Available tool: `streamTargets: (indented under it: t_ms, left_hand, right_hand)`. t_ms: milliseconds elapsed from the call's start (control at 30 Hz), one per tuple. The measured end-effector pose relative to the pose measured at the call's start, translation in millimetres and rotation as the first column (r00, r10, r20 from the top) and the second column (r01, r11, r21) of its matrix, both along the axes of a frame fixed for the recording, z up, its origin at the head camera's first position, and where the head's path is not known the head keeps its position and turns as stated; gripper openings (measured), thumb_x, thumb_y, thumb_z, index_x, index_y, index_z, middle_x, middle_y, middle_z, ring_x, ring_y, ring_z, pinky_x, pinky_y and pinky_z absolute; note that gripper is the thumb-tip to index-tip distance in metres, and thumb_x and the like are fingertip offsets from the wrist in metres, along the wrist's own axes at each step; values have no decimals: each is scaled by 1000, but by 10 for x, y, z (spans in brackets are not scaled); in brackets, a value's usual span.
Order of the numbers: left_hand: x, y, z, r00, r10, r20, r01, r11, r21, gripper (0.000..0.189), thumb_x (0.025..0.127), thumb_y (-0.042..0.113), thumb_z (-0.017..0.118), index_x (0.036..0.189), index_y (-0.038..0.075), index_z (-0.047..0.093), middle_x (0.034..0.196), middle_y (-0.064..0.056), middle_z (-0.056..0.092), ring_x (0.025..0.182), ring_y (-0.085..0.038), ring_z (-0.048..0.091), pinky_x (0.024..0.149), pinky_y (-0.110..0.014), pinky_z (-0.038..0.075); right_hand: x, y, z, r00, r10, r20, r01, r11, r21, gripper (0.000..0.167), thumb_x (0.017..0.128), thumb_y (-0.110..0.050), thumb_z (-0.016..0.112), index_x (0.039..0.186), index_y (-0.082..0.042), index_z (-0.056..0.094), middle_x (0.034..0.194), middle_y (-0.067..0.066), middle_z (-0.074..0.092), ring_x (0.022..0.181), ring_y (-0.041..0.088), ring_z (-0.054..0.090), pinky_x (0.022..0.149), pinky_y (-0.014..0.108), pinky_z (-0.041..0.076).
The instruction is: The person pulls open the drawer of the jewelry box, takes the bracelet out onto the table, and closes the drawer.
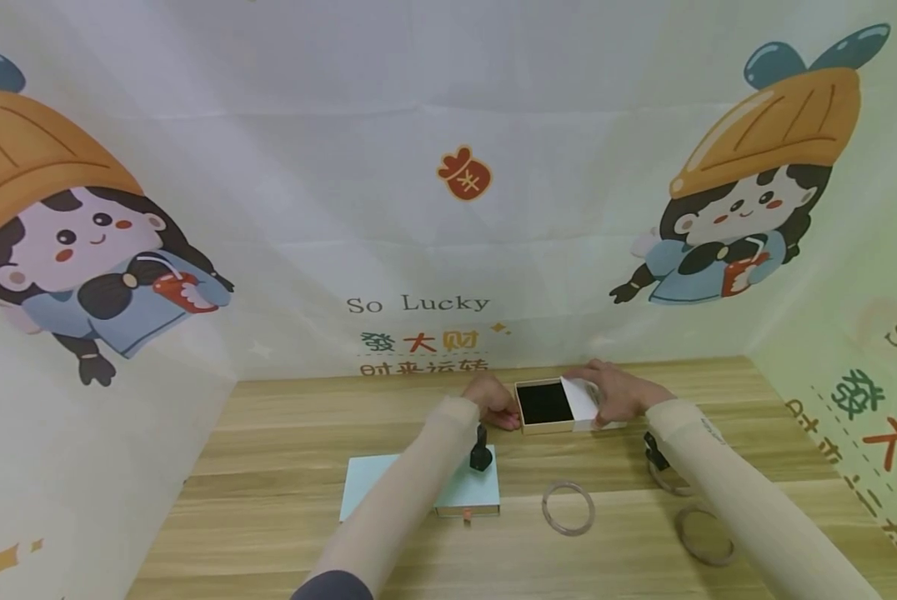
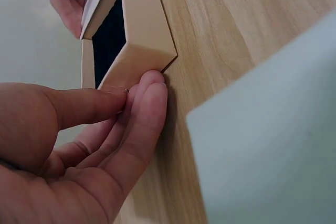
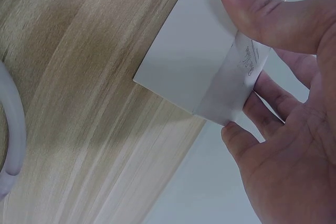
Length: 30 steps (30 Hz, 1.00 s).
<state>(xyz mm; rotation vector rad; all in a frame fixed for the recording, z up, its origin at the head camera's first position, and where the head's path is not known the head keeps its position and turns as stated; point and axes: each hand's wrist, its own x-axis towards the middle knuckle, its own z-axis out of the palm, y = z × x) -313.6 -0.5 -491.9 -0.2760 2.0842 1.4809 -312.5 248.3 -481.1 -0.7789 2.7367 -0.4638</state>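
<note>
A slide-out gift box lies near the back of the table, its tan tray [image 1: 522, 417] with black lining [image 1: 546, 403] partly out of a white sleeve [image 1: 582, 402]. My left hand [image 1: 492, 403] is at the tray's left end. In the left wrist view, its thumb and fingers pinch at the middle of the tray's end wall [image 2: 144, 59]; whatever lies between the fingertips is mostly hidden. My right hand [image 1: 618, 395] grips the sleeve across its width. The right wrist view shows the thumb on the sleeve's top [image 3: 184, 51] and fingers along its far side.
Nearer me, a light-blue box [image 1: 463, 493] with a small tab lies partly under my left forearm, beside another light-blue piece [image 1: 366, 479]. A bangle [image 1: 592, 508] lies front of centre. Two more bangles [image 1: 707, 561] lie by my right forearm. Printed cloth walls [image 1: 418, 250] border the table.
</note>
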Motion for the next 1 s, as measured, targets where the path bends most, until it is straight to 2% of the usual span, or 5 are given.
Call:
streamTargets:
  t_ms: [400, 567, 700, 833, 1000]
  left_hand:
    - [-22, 50, -19, 999, 29, -23, -29, 999, -18, 13, 86, -16, 64, 75, -10, 66, 55, -8, 61, 48, -15, 62, 73, -31, 64]
    - [-7, 83, 0, 997, 57, -47, -60, 996, -60, 21, 84, -17, 65, 66, -6, 62, 52, -7, 60, 44, -14, 60, 66, -28, 63]
    - [19, 113, 17, 996, 73, -50, -76, 996, -52, 24, 83, -18, 64, 64, -4, 60, 51, -6, 59, 44, -14, 59, 72, -30, 64]
    - [29, 141, 20, 995, 71, -70, -78, 993, -94, 24, 82, -17, 65, 63, -4, 59, 51, -5, 57, 45, -13, 59, 79, -31, 63]
    - [-6, 163, 10, 994, 63, -84, -75, 987, -140, 22, 80, -16, 69, 66, -5, 56, 58, -7, 57, 46, -11, 59, 74, -27, 63]
  right_hand:
    - [20, -13, 21, 1000, 6, -6, -6, 1000, -5, 92, 68, -7, 91, 150, -7, 49, 138, 24, 51, 122, 40, 54, 104, 60, 48]
    - [8, -14, 18, 1000, 6, -4, -6, 1000, -8, 93, 68, -7, 92, 150, -6, 48, 138, 24, 51, 122, 40, 54, 104, 60, 48]
    - [15, -3, 14, 1000, 8, -5, -8, 1000, -11, 93, 68, -8, 91, 150, -6, 48, 139, 25, 50, 122, 41, 53, 103, 60, 49]
    - [14, 7, -1, 1000, 13, 1, -13, 1000, -9, 93, 69, -8, 90, 151, -7, 47, 140, 25, 49, 123, 41, 52, 102, 60, 49]
    - [11, 5, 5, 1000, 11, -1, -11, 1000, -12, 93, 68, -8, 91, 151, -6, 47, 139, 24, 50, 122, 41, 53, 101, 59, 49]
